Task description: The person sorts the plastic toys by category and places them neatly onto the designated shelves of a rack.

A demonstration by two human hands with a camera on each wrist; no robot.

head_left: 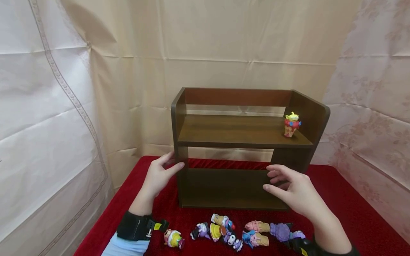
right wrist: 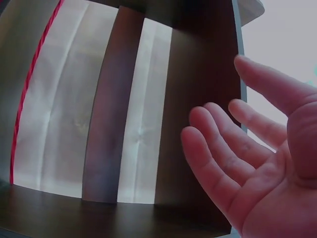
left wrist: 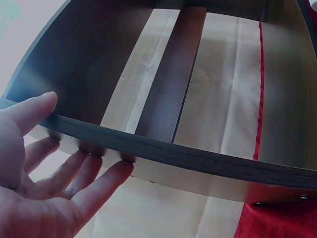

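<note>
A dark brown wooden two-tier shelf stands on the red cloth. At its left side panel, my left hand pinches the front edge. In the left wrist view the fingertips press the panel's outer face, while the thumb lies across the edge toward the inside. My right hand holds nothing, its fingers loosely bent before the right part of the lower compartment. On the upper board, near the right panel, stands a small alien toy figure, with a yellow-green head and red body.
Several small toy figures lie on the cloth before the shelf: a yellow-dressed one at left, a cluster in the middle, a blue-and-pink one and a purple one at right. Beige curtains hang behind.
</note>
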